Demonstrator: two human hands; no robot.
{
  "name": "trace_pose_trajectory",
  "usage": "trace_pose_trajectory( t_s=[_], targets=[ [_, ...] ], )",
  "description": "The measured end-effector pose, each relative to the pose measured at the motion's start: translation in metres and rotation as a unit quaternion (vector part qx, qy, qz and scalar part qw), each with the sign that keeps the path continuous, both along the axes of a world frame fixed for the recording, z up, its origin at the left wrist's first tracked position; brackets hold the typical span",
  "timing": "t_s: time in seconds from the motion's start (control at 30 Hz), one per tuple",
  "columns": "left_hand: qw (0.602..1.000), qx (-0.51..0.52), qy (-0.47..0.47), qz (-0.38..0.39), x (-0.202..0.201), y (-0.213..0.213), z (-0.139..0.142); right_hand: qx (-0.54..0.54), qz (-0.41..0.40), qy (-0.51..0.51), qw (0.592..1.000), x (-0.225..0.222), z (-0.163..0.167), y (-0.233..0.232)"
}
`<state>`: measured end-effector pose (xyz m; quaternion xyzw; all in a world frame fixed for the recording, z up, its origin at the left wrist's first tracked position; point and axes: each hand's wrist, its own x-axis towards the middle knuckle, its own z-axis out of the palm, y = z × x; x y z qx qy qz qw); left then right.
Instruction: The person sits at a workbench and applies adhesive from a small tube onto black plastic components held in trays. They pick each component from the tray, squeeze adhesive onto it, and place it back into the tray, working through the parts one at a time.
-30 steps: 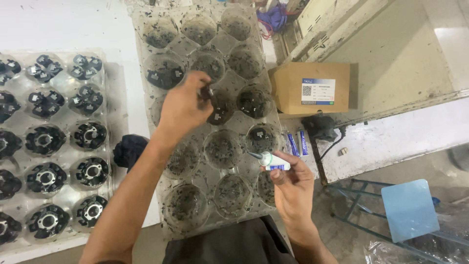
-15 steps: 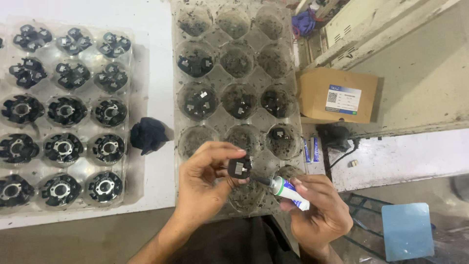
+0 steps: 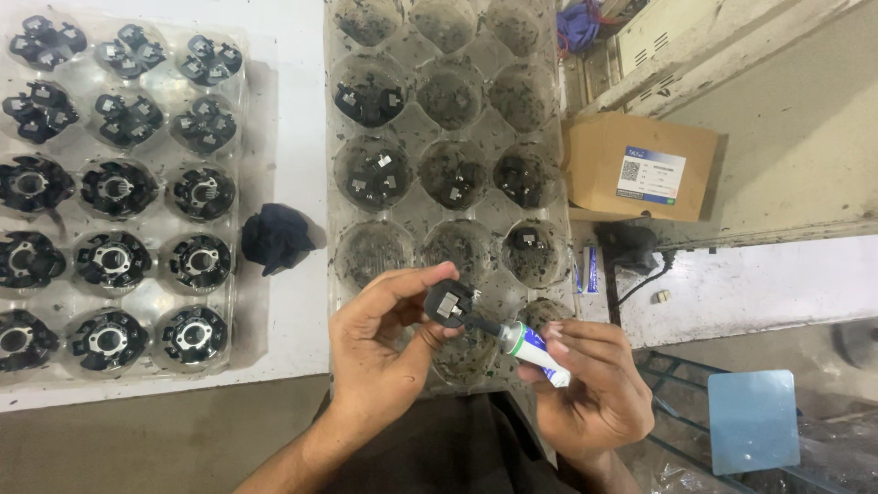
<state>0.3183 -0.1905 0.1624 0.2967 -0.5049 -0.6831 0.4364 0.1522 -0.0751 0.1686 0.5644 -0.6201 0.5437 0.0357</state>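
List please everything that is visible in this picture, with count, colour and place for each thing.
small part: one, black, in left hand's fingers
tube: one, white, in right hand, nozzle at the part
middle tray: one, clear plastic, cups mostly empty, a few black parts
left tray: one, clear, cups filled with black round parts
cloth lump: one, dark, between the trays
cardboard box: one, brown, right of middle tray
blue square: one, lower right
left hand: one, centre
right hand: one, lower centre-right
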Motion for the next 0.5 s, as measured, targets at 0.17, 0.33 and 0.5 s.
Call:
trace_pose_trajectory(
  t_s=[0.17, 0.33, 0.5],
  targets=[
    [1.0, -0.016, -0.017, 0.01, -0.0009, 0.0006, 0.0037, -0.004, -0.015, 0.066, 0.998, 0.0002, 0.005, -0.004],
    [0.999, -0.018, -0.036, 0.003, -0.0011, 0.0011, 0.0019, -0.015, -0.007, 0.117, 0.993, -0.0001, 0.0085, -0.0067],
    [1.0, 0.017, 0.002, 0.001, -0.0049, 0.005, -0.0053, -0.024, -0.01, 0.118, 0.993, -0.0006, 0.006, -0.0085]
  ],
)
